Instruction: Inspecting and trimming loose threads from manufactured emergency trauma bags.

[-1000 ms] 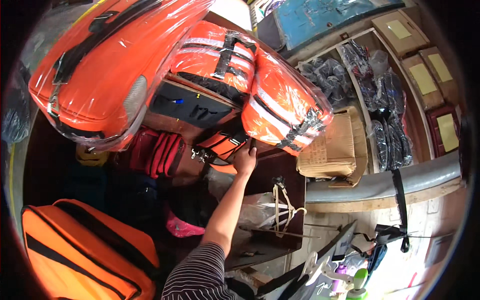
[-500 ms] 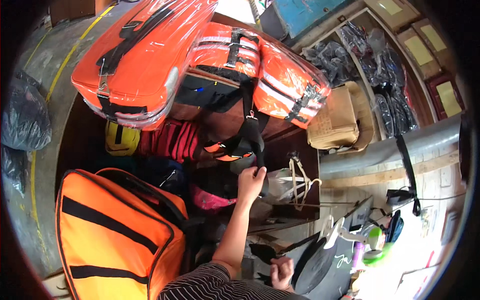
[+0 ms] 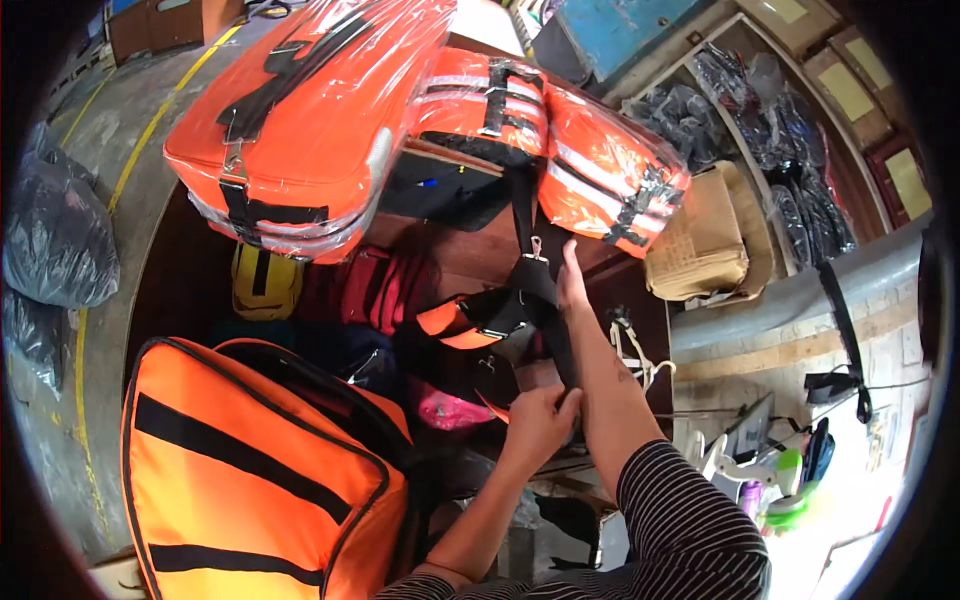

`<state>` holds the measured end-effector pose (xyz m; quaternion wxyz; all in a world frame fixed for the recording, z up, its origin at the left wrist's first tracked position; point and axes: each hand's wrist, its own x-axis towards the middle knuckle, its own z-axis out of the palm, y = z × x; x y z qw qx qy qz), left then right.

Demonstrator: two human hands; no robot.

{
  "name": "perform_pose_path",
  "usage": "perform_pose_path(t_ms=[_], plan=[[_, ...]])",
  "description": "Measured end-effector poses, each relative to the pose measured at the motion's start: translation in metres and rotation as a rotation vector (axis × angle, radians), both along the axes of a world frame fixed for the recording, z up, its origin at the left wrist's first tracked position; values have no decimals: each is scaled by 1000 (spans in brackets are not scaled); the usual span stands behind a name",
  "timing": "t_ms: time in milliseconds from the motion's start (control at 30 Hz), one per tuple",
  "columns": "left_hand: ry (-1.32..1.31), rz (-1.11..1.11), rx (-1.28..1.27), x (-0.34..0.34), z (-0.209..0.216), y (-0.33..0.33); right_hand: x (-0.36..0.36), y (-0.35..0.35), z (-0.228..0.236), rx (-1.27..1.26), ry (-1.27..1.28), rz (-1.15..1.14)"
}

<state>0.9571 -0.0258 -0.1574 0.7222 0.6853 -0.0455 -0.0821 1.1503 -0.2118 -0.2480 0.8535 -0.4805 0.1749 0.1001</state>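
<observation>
A black webbing strap (image 3: pixel 553 335) hangs down from a metal clip by the orange bags. My left hand (image 3: pixel 540 425) is closed on its lower part, thumb pressed against the webbing. My right hand (image 3: pixel 572 282) is raised beside the strap's upper part, just below the clip; it is seen edge-on with fingers stretched upward. Whether its palm touches the strap is hard to see. Orange-and-black strap pieces (image 3: pixel 462 325) with metal hooks hang left of the strap. A large orange bag with black bands (image 3: pixel 240 470) stands at the lower left.
Plastic-wrapped orange bags (image 3: pixel 290 140) sit on top of a brown wooden cabinet. A yellow bag (image 3: pixel 267 283) and red bags (image 3: pixel 375 290) lie inside it. A cardboard box (image 3: pixel 700 240) and white hangers (image 3: pixel 640 355) are to the right. Black plastic sacks (image 3: pixel 60 235) stand far left.
My right hand has risen from the lower edge to the strap's upper part. My left hand has stayed on the strap, now lower in view. The whole view has shifted slightly.
</observation>
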Motion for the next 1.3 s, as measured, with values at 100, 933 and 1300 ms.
perform_pose_path(t_ms=[100, 933, 1300], plan=[[-44, -56, 14, -15, 11, 2, -8, 10, 8, -374, 97, 195], [-287, -144, -51, -2, 92, 96, -20, 54, 251, -473, -350, -312], [-89, 93, -1002, 285, 14, 20, -114, 29, 130, -392, -378, -242]])
